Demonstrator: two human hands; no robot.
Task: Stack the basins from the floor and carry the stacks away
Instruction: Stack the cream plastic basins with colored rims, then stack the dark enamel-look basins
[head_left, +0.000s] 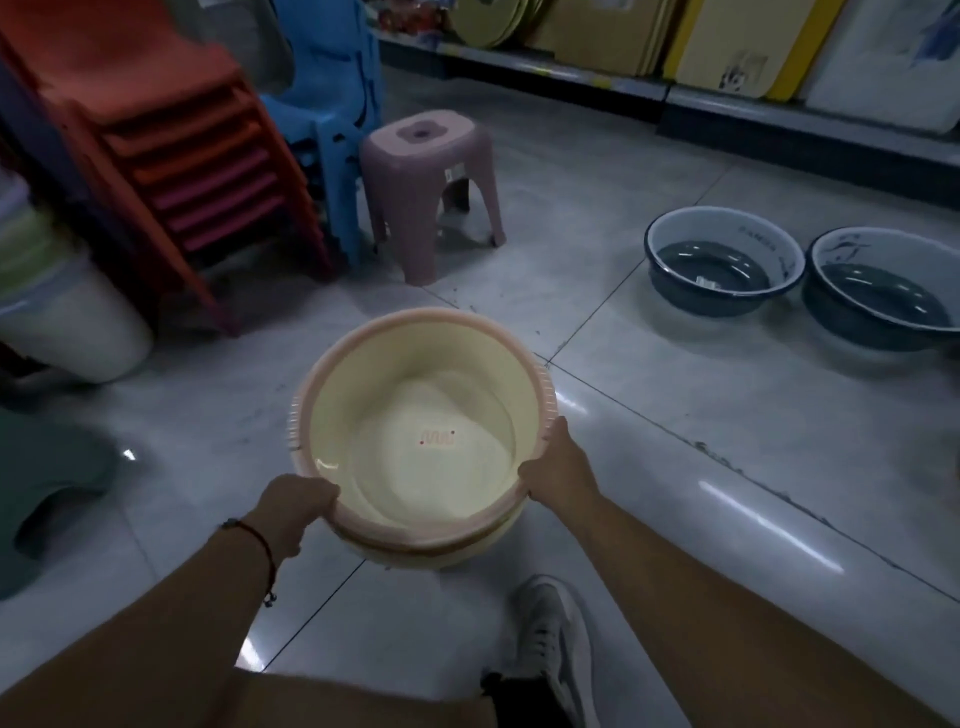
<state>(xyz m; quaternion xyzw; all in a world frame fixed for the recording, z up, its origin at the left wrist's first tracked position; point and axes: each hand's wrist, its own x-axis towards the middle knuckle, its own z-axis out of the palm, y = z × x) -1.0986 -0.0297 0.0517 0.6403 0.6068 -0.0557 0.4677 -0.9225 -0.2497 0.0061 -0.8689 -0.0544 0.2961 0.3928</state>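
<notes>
Holding: both hands carry a nested stack of cream basins (423, 431) with pink rims, lifted clear of the floor (675, 467).
Left grip: left hand (296, 506) closed over the near-left rim, fingers curled under, thumb on top.
Right grip: right hand (556, 467) closed over the right rim, fingers wrapped round the outer wall.
Stack state: at least two basins nested; lower one shows beneath the near edge. Mouth up, slightly tilted toward the wearer.
Remaining basins: two dark blue enamel basins (724, 260) (883, 288) sit side by side on the floor, ahead and to the right, well apart from the held stack.
Deciding relation: these lie on the right hand's side; it is nearer.
Obstacles: pink stool (434, 187) ahead; stacked chairs (171, 145) left.
Judgement: stack ready for carrying off.
</notes>
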